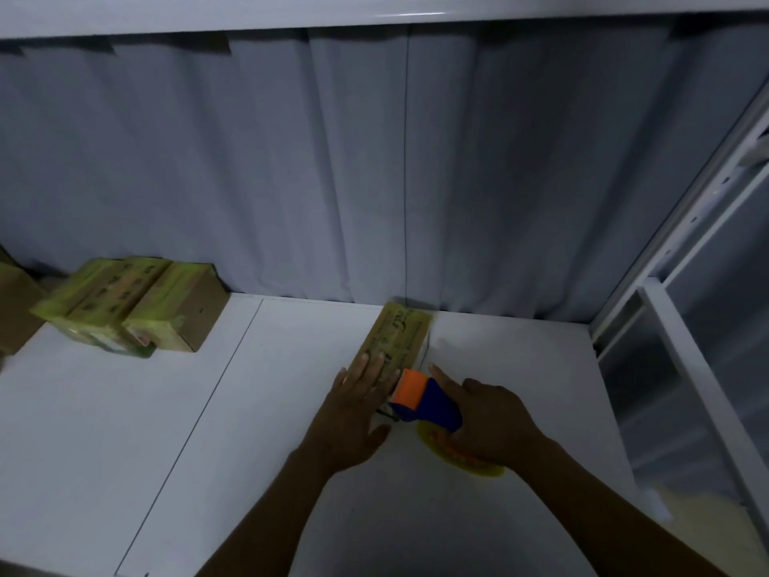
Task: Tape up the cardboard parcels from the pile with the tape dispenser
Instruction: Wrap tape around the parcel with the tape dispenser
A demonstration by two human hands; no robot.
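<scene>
**A:** What is in front of the person?

**B:** A white worktop (125, 431) under dim light, with a grey curtain (333, 160) hanging behind it. Near the back edge, right of centre, lies one long cardboard parcel (395, 339) covered in yellow tape, its far end touching the curtain.

**A:** Where are the hands?

**B:** Both reach in from the bottom of the view. The left hand (353, 410) lies flat on the near end of the parcel, its fingers (366, 368) spread open and pressing down, gripping nothing. The right hand (495, 422) is just beside it, closed around a tape dispenser (424, 401) with a blue body and an orange front.

**A:** Where does the dispenser sit?

**B:** Its orange front meets the near end of the parcel, right beside the left hand. Under the right hand shows a roll of yellow tape (462, 456), partly hidden by the palm. The index finger of that hand points forward along the parcel's right side.

**A:** Anything else on the worktop?

**B:** At the far left, well apart from the hands, a pile of parcels (125, 306) in yellow tape stands against the curtain. A white metal frame (686, 326) rises at the right edge.
</scene>
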